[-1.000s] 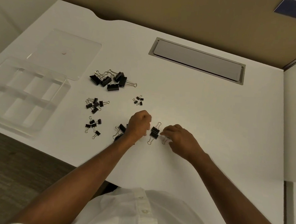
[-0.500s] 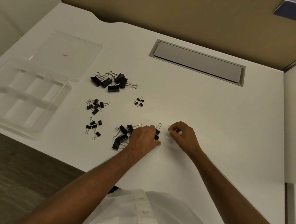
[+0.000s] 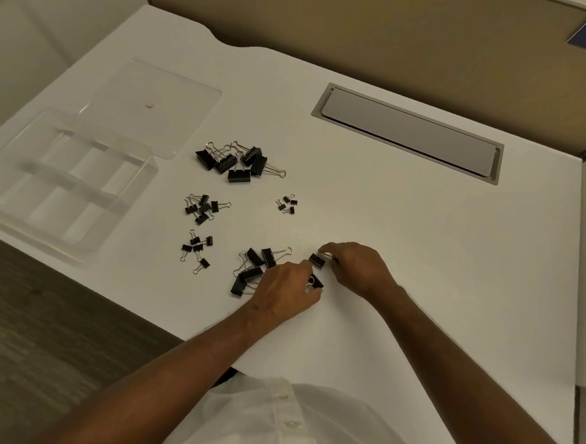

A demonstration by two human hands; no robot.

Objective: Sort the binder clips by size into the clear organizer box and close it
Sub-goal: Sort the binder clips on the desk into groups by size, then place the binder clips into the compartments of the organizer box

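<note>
Black binder clips lie in groups on the white desk: a large pile (image 3: 235,163), a medium group (image 3: 201,207), a small group (image 3: 196,248), a tiny group (image 3: 287,203) and a near pile (image 3: 252,267). My right hand (image 3: 357,267) pinches one black clip (image 3: 316,259) by its wire handle. My left hand (image 3: 285,291) rests beside the near pile with fingers curled round another clip (image 3: 316,282). The clear organizer box (image 3: 61,176) stands open at the left, its compartments bare, with its clear lid (image 3: 154,105) lying flat behind it.
A grey cable-tray cover (image 3: 407,132) is set into the desk at the back. A tan partition wall (image 3: 365,30) rises behind. The desk's front edge drops to dark floor (image 3: 38,326) at the lower left.
My right hand has moved left and now pinches a clip next to my left hand. My left hand has shifted slightly right, curling round a clip at the edge of the near pile.
</note>
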